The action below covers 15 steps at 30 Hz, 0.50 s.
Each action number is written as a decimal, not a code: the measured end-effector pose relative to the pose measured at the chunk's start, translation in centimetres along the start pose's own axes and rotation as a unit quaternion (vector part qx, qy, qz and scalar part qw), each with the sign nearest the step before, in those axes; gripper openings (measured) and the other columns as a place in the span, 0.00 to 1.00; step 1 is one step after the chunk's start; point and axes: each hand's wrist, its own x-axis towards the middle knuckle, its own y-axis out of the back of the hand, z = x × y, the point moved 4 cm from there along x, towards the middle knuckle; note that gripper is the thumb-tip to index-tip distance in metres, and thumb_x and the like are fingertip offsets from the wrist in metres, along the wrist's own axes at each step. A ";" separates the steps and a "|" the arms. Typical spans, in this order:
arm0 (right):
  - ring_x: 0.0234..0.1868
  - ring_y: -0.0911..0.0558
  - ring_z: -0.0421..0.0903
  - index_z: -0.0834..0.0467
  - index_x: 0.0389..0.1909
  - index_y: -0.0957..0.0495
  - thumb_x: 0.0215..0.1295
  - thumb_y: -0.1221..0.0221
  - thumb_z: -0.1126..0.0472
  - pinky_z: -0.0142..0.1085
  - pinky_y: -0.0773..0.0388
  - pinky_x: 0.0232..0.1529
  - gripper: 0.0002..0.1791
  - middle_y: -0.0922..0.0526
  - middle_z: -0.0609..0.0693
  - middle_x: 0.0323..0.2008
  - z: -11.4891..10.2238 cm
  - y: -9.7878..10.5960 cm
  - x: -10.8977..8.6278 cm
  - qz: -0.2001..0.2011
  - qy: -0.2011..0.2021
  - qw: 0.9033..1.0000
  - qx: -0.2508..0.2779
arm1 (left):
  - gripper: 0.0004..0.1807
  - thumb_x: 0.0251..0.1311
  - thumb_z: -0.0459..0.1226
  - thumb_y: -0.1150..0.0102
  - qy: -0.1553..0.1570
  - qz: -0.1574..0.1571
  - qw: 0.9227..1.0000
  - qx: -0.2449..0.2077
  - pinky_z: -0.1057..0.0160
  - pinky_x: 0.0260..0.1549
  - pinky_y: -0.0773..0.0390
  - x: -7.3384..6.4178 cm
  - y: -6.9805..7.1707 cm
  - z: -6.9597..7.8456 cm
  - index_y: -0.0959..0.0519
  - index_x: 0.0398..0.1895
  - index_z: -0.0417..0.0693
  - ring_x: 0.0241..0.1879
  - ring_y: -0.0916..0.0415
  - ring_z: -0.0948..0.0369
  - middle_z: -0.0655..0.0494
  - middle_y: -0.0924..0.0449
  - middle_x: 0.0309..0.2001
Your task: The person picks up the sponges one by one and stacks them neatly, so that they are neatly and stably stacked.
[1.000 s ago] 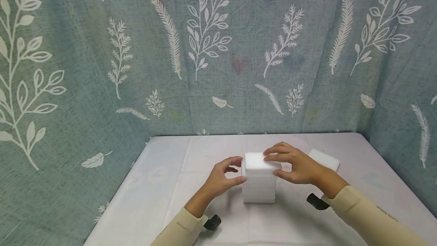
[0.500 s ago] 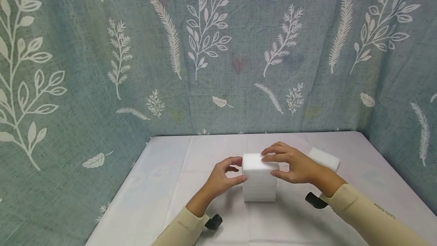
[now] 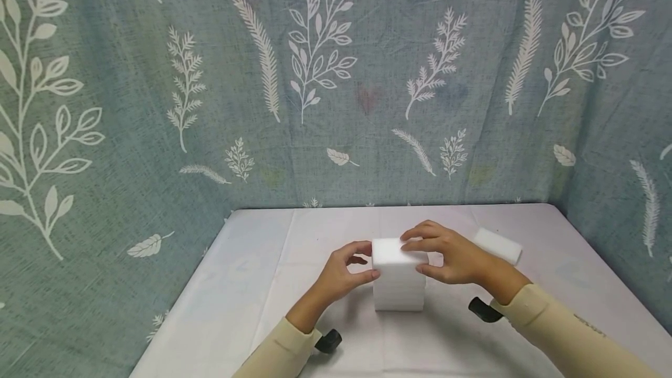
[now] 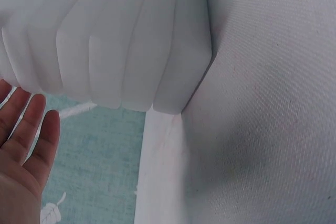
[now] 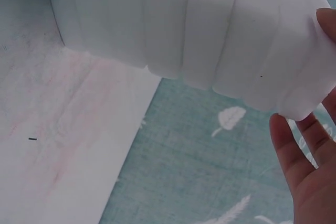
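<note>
A tall stack of several white sponge blocks stands upright on the table, its layers showing as seams in both wrist views. My left hand holds the stack's upper left side, thumb at the front corner and fingers towards the back. My right hand grips the top sponge block, thumb on the front right edge and fingers over its top and far side. In the right wrist view the fingers touch the end block. In the left wrist view the fingers lie along the upper layers.
Another white sponge block lies on the white-covered table, behind the right wrist. A blue-green leaf-patterned cloth hangs behind the table and on both sides. Black wrist-worn pieces sit under both cuffs.
The top sponge block has shifted slightly left and down, closer in line with the stack's left side. My right hand moved a little left with it; my left hand has barely moved.
</note>
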 end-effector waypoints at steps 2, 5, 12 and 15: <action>0.56 0.27 0.47 0.52 0.52 0.18 0.53 0.31 0.62 0.45 0.23 0.48 0.23 0.22 0.50 0.55 0.0 -0.1 0.0 -0.002 0.000 1.000 -0.002 | 0.28 0.54 0.43 0.28 0.000 0.000 1.000 -0.003 0.54 0.50 0.22 0.0 0.0 -0.1 0.24 0.59 0.57 0.52 0.26 0.61 0.64 0.22 0.49; 0.56 0.26 0.48 0.52 0.52 0.18 0.52 0.31 0.63 0.45 0.23 0.47 0.23 0.22 0.50 0.55 0.0 -0.2 0.0 0.000 0.004 1.000 -0.005 | 0.27 0.54 0.42 0.28 0.000 -0.001 1.000 -0.009 0.53 0.50 0.23 0.0 0.0 -0.1 0.24 0.59 0.56 0.52 0.26 0.61 0.64 0.22 0.49; 0.56 0.27 0.48 0.53 0.52 0.18 0.52 0.31 0.63 0.46 0.23 0.48 0.23 0.22 0.50 0.55 0.1 -0.2 0.0 -0.002 -0.004 1.000 -0.009 | 0.27 0.54 0.43 0.28 -0.001 -0.001 1.000 -0.010 0.52 0.51 0.23 -0.1 0.1 0.0 0.24 0.58 0.56 0.52 0.26 0.61 0.64 0.21 0.49; 0.57 0.27 0.48 0.52 0.52 0.18 0.52 0.31 0.62 0.47 0.23 0.49 0.23 0.23 0.50 0.56 0.1 -0.3 -0.1 -0.002 -0.012 1.000 -0.015 | 0.27 0.54 0.43 0.28 0.001 -0.001 1.000 -0.008 0.52 0.51 0.23 -0.1 0.1 0.0 0.24 0.59 0.56 0.52 0.26 0.61 0.64 0.21 0.49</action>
